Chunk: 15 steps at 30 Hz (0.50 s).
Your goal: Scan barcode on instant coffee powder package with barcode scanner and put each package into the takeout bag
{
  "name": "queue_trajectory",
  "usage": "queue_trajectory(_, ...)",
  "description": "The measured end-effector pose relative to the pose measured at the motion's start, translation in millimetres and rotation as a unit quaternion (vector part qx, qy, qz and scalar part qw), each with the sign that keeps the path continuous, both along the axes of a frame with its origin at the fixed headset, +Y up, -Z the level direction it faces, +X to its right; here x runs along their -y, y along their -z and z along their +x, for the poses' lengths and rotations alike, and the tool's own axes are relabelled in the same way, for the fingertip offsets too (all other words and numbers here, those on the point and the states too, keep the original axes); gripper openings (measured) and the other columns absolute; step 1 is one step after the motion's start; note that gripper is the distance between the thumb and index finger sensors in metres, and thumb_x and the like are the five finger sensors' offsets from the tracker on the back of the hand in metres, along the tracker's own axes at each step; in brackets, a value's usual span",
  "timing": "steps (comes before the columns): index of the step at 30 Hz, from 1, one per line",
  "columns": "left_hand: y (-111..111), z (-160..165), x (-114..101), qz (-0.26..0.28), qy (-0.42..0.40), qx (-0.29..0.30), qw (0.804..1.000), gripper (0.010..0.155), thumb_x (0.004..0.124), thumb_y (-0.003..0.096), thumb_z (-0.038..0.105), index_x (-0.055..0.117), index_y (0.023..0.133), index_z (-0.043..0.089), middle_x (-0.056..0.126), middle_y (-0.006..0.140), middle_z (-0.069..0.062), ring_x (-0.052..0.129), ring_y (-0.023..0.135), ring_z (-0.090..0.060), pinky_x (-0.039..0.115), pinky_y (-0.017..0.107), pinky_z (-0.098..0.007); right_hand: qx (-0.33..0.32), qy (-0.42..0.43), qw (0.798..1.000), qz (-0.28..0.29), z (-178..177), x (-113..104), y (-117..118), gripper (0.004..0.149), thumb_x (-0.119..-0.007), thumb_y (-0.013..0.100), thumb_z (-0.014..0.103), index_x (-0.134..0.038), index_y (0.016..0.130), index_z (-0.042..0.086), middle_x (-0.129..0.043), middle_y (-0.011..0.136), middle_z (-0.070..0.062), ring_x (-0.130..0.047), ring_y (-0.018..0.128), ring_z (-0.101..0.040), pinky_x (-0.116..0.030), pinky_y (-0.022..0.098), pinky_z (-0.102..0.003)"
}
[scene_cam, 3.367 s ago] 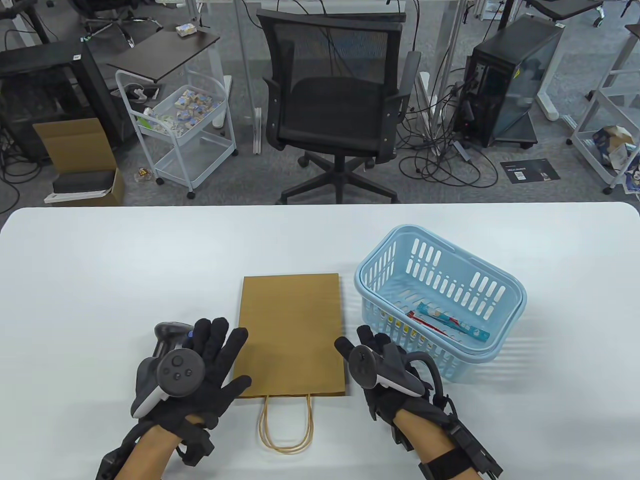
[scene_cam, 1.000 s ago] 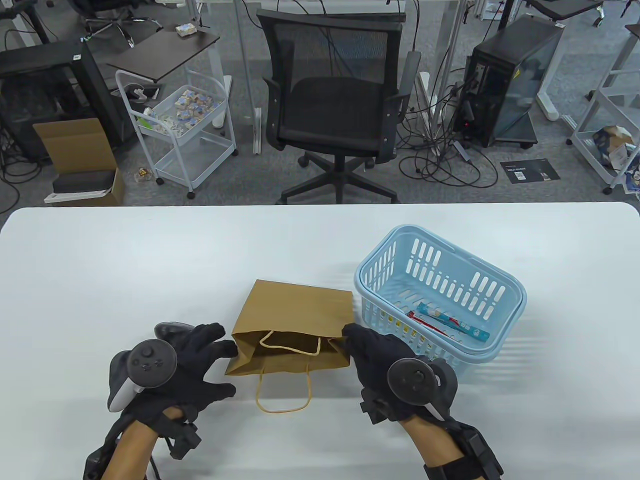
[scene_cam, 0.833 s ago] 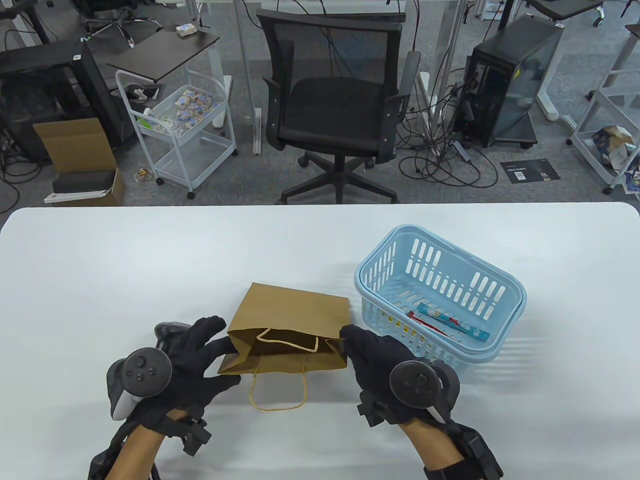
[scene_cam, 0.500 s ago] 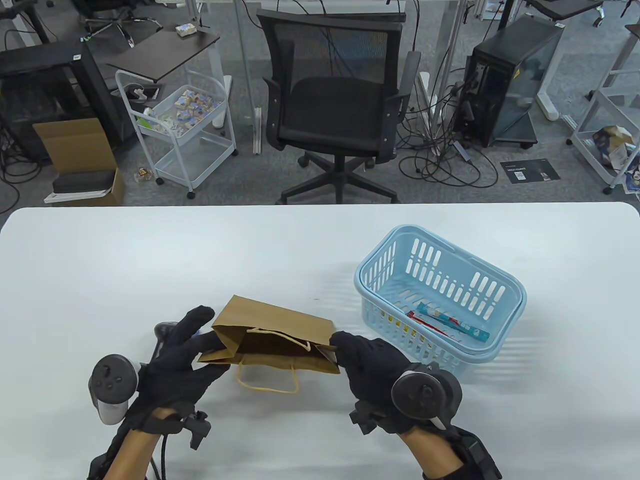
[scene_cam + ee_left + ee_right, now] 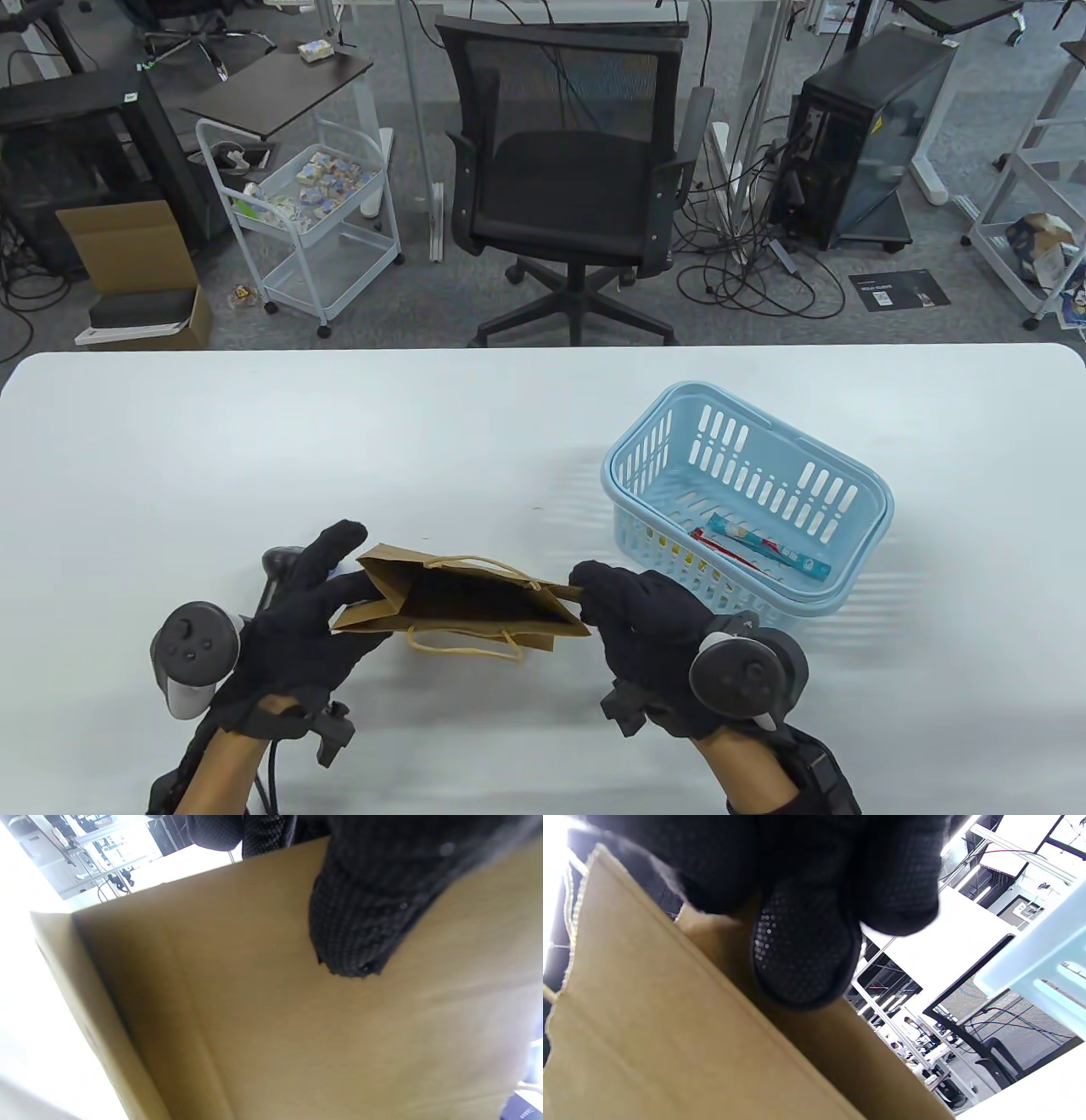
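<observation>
The takeout bag (image 5: 462, 598) hung open-mouthed between both hands at the near table edge, left hand (image 5: 297, 624) gripping its left side, right hand (image 5: 649, 624) pinching its right rim, left of the basket (image 5: 836, 501).

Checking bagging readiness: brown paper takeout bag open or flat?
Open: brown paper takeout bag shows its dark interior, mouth spread between left hand and right hand.

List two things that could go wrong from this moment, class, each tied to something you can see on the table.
The paper bag is only held by its two ends, the left hand and right hand each pinching a side, so it may fold shut or tip once released. The scanner lies almost hidden behind the left hand, beside the bag, and could be knocked as the bag is set down.
</observation>
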<state>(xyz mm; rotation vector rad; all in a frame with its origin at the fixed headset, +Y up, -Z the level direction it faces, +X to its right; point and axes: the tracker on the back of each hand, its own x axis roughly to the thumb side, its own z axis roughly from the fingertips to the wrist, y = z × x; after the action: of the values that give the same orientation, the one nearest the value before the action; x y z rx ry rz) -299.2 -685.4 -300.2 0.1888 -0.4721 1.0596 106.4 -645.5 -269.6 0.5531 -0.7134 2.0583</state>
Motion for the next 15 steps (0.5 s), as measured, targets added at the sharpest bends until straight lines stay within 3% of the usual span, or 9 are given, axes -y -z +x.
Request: queue_trajectory(15,12,-5,19,-0.074,0.034,-0.024,0.996,0.052,0.094,0.0462,0.043,0.082,0.095,0.029,0.044,0.123,0.005,0.040,0.121,-0.033,0.033,0.087,-0.059,0.000,0.045,0.999,0.015,7,-9,-6,0.040,-0.084,0.043,0.036,-0.091,0.081,0.023,-0.109,0.061,-0.008,-0.114,0.034,-0.011,-0.095,0.041,-0.036)
